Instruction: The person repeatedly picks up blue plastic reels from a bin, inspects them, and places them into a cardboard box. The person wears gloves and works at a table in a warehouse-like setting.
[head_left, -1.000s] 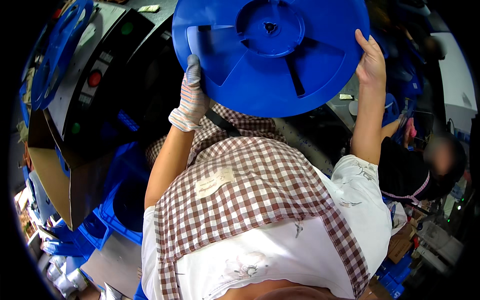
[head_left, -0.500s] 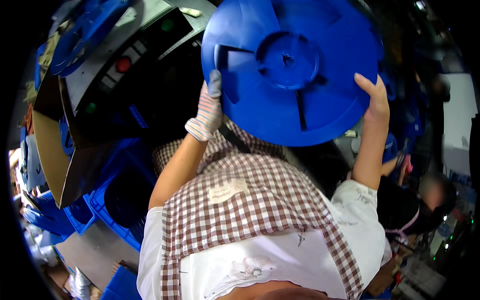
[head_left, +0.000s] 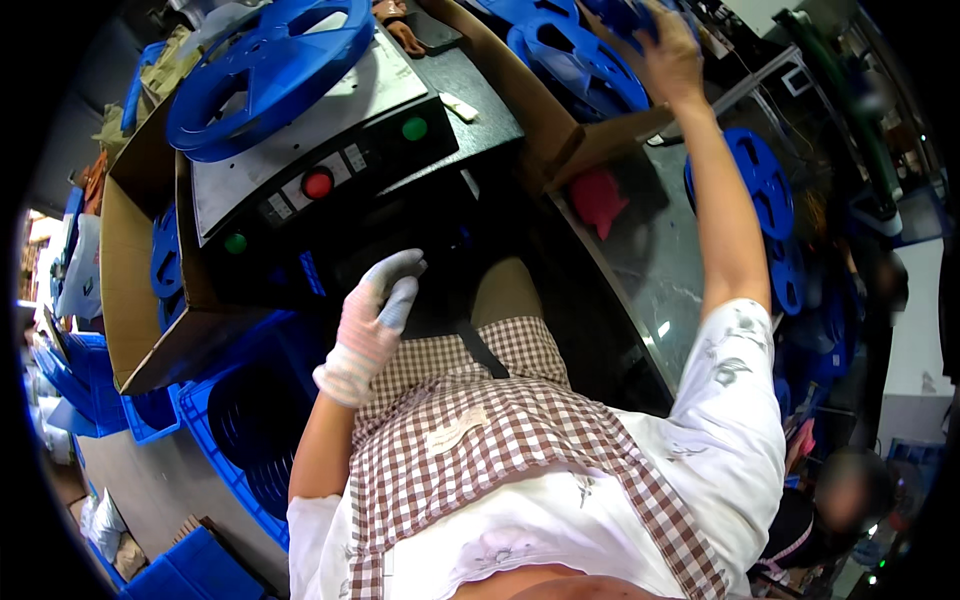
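My left hand (head_left: 374, 318), in a striped glove with grey fingertips, hovers over the dark gap before the machine. Its thumb and fingers are apart with nothing between them. At the far right, my bare right hand (head_left: 672, 58) stretches up to the cardboard box, its fingers curled at the rim of a blue plastic reel (head_left: 618, 16), partly cut off by the picture's edge. Beside it, more blue reels (head_left: 585, 68) lie in the box (head_left: 535, 90). Another large blue reel (head_left: 265, 75) rests on top of the machine (head_left: 345, 185), which has red and green buttons.
An open cardboard box (head_left: 140, 290) holding blue reels stands at the left. Below it is a blue crate (head_left: 225, 465) with dark discs. A pink-red piece (head_left: 598, 200) lies on the grey table (head_left: 650, 270). Blue reels (head_left: 755, 185) stand to the right. Another person (head_left: 840, 490) is at the lower right.
The blue reel held up in both hands is no longer before me. My left hand has let go and dropped lower; my right arm has reached farther away toward the box at the top.
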